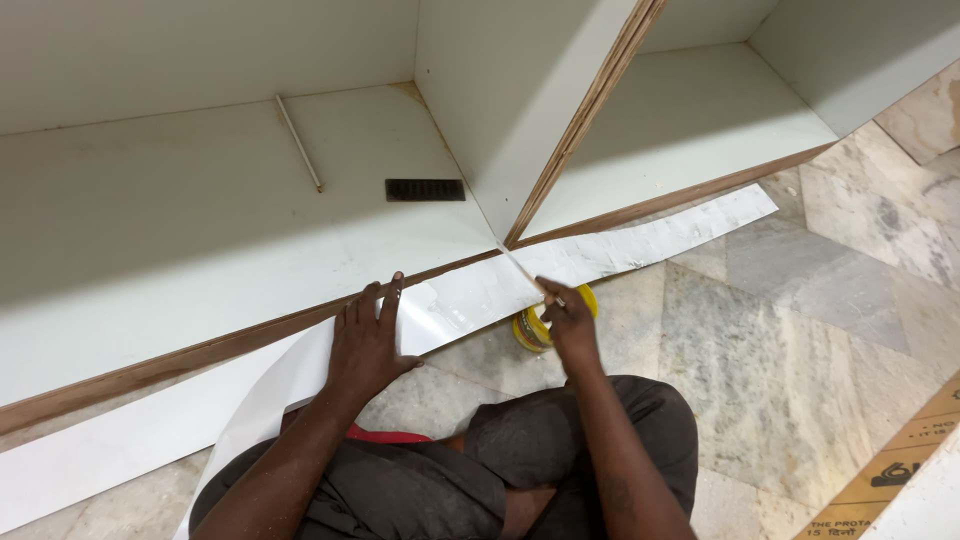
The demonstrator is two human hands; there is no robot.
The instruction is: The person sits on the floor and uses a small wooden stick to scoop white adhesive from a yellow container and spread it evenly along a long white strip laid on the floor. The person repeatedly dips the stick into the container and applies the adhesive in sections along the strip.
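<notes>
Dark trousers [560,440] on folded knees fill the bottom of the view, with a bit of red [385,436] showing between them. Just beyond the knees, the left hand [370,345] lies flat with its fingers spread on a long white laminate strip [470,300], holding nothing, only pressing the sheet down. The right hand [570,325] is pinched around a thin stick [528,275], apparently a small brush or applicator, whose far end points up and to the left toward the foot of the cabinet's upright divider [590,110].

The strip's long axis runs from far left of the left hand, under it, past the right hand and on up to the right, lying along the brown raw edge [240,340] of the white cabinet's bottom panel [200,230]. Its left end curls up off the marble floor [800,320] near the left knee. Both hands sit on the near side of that edge, the left directly on the strip, the right just beside and slightly over it, so the stick's tip meets the strip between them.

A yellow tin [535,325] stands on the floor, touching or just under the right hand. Well beyond the hands, inside the cabinet, lie a thin rod [298,142] and a dark toothed blade [425,190].
</notes>
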